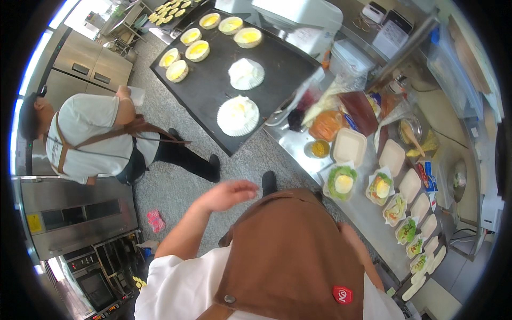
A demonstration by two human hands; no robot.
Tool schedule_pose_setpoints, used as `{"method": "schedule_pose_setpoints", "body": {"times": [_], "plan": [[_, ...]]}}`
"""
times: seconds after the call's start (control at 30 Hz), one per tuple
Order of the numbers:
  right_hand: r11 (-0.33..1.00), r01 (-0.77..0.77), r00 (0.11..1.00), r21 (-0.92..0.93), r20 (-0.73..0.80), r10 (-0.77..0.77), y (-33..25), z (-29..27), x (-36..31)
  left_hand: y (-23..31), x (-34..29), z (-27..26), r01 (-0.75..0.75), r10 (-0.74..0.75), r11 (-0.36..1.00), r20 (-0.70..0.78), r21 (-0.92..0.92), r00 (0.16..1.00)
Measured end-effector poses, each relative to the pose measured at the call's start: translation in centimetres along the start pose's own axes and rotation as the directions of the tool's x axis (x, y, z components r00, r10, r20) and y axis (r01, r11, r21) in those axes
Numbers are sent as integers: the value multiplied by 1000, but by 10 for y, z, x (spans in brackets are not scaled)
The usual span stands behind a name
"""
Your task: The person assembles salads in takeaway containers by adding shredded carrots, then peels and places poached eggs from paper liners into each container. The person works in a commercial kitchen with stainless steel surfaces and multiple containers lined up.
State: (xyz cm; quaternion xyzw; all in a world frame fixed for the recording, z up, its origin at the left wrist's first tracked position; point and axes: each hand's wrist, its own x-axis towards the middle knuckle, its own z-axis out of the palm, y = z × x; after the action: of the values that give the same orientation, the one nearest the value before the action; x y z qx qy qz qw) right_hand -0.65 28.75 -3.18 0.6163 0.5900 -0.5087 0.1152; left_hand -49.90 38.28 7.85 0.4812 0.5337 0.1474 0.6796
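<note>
My left hand (pixel 229 195) hangs in front of the apron, over the floor, its fingers loosely stretched and nothing in them. My right forearm (pixel 368 256) runs down beside the brown apron (pixel 293 245); the apron's edge hides the fingers of that hand. Ahead of me is a black baking tray (pixel 202 101) carrying several small tart-like cups (pixel 198 51) with yellow filling and two larger pleated paper cups (pixel 238 116) heaped with white. Along the counter at my right stand several open takeaway boxes, the nearest box (pixel 341 180) holding lettuce and half an egg.
Another person (pixel 90 138) stands at the left, holding a pale item. Steel cabinets (pixel 90 61) and ovens (pixel 90 282) line that side. A pink cloth (pixel 156 220) lies on the floor. On the steel counter (pixel 298 154) are a jar (pixel 318 149), an orange bag (pixel 326 126) and a bowl with a wooden spatula (pixel 412 137).
</note>
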Motion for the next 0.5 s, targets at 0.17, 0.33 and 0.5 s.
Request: {"method": "schedule_pose_setpoints", "body": {"times": [0.17,0.33,0.5], "plan": [[1000,-16,992,-15,-124,14,-42,28,1,95,11,-131,-273,284,957,-483,95,828],[990,-108,963,92,-236,127,-50,65,-3,110,67,-243,-181,395,911,-660,370,639],[962,-178,942,206,-248,227,-82,82,-29,125,113,-248,-185,467,838,-498,514,731]]}}
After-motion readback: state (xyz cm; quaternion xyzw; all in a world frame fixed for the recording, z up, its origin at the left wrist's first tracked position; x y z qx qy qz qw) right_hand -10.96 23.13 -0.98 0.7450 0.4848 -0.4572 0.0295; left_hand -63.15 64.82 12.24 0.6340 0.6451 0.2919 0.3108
